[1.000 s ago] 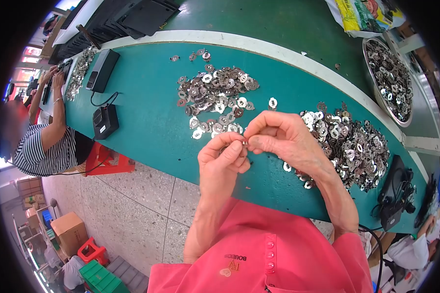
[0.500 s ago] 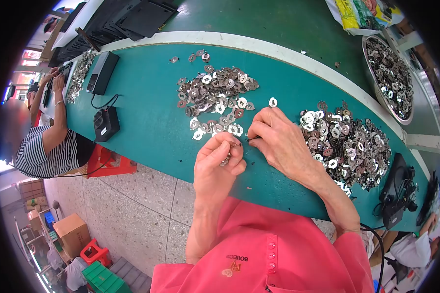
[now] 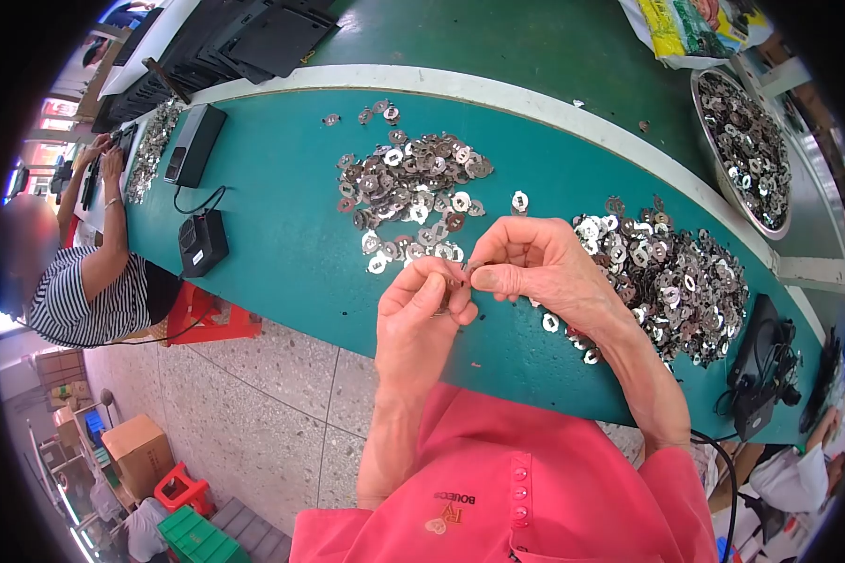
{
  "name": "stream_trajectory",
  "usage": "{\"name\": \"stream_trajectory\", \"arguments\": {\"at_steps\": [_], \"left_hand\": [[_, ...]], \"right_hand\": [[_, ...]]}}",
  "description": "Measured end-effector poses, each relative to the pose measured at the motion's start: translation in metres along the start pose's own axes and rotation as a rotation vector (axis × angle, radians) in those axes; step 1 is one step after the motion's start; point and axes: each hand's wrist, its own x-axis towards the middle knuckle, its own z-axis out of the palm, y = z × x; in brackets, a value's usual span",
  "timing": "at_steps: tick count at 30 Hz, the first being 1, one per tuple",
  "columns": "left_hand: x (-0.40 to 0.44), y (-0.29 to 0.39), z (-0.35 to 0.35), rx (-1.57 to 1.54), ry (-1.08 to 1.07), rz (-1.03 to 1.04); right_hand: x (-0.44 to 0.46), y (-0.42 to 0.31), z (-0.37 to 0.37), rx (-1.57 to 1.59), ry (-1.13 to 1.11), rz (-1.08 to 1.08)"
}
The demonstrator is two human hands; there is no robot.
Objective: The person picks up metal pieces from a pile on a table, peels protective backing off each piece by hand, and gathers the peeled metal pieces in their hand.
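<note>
My left hand (image 3: 419,305) is closed in a pinch around a small metal disc, only partly visible between its fingers. Touching or nearly touching it, my right hand (image 3: 541,267) pinches something too small to make out at the same spot. Both hands are above the near part of the green table (image 3: 282,206). Just beyond my left hand lies a loose pile of metal discs (image 3: 413,178). A larger pile of discs (image 3: 671,281) lies to the right of my right hand, and a single disc (image 3: 520,201) lies between the piles.
A metal bowl of discs (image 3: 779,225) stands at the upper right. Black devices with cables (image 3: 203,242) are on the left of the table, others (image 3: 756,403) at the right edge. A co-worker in a striped top (image 3: 89,291) sits at the far left.
My right hand first moved away from my left hand, up and to the right, and has now come back to its fingertips. My left hand has stayed nearly in place.
</note>
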Motion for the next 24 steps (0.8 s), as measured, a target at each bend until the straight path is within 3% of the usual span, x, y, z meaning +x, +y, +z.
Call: {"name": "stream_trajectory", "arguments": {"at_steps": [12,24], "left_hand": [[0.0,-0.007,0.001,0.164,0.041,0.047],[0.0,-0.003,0.0,0.077,0.028,0.007]], "right_hand": [[0.0,0.01,0.003,-0.095,-0.02,-0.091],[-0.001,0.004,-0.006,0.013,-0.031,0.062]]}}
